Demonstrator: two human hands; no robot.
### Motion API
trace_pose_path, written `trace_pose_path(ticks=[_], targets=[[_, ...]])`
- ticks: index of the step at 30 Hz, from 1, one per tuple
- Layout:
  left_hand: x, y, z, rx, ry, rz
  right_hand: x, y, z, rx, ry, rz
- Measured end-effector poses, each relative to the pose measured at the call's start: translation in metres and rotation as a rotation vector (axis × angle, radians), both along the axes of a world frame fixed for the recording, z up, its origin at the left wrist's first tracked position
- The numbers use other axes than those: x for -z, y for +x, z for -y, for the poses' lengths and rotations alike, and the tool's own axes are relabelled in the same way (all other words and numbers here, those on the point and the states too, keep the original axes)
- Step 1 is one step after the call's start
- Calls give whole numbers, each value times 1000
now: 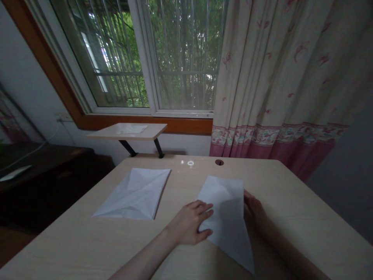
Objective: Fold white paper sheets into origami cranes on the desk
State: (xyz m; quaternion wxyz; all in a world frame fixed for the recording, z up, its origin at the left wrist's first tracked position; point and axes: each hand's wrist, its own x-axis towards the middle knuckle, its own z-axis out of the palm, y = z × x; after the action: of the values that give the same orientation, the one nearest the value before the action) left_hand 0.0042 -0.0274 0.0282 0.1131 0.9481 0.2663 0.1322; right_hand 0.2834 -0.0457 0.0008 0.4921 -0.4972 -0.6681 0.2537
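A sheet of white paper (225, 217) with a folded outline lies on the desk in front of me, its lower corner pointing toward me. My left hand (192, 222) rests on the paper's left side, fingers spread and pressing lightly on it. At the right edge is my right hand (257, 210), fingers curled against that edge and partly hidden behind the paper. To the left lies a stack of creased white paper (135, 194), touched by neither hand.
The pale wooden desk (180, 252) has a round cable hole (219, 162) near its back edge. A small raised shelf (157, 130) on black legs holds white paper (132, 128). Behind are a barred window (183, 58) and a floral curtain (279, 77). A dark cabinet (58, 175) stands left.
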Motion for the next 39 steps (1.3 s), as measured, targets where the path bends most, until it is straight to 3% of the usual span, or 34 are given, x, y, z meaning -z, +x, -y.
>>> trace_pose_path(ticks=[4,9,14,20,24,30,39], targets=[[-1,4,5,-6,46,-72,-6,-4,5,-99,-96,-26],[3,5,6,-41,103,-111,-1,-6,-1,-191,-171,-31],[3,6,6,-48,153,-135,6,-2,-7,-58,9,319],[13,2,3,12,183,-90,21,1,-5,130,26,584],[20,1,-1,36,166,-10,23,2,-6,112,82,662],[21,1,-5,-121,153,19,23,4,-6,122,145,760],[27,2,-7,-203,178,-10,20,1,-2,133,156,748]])
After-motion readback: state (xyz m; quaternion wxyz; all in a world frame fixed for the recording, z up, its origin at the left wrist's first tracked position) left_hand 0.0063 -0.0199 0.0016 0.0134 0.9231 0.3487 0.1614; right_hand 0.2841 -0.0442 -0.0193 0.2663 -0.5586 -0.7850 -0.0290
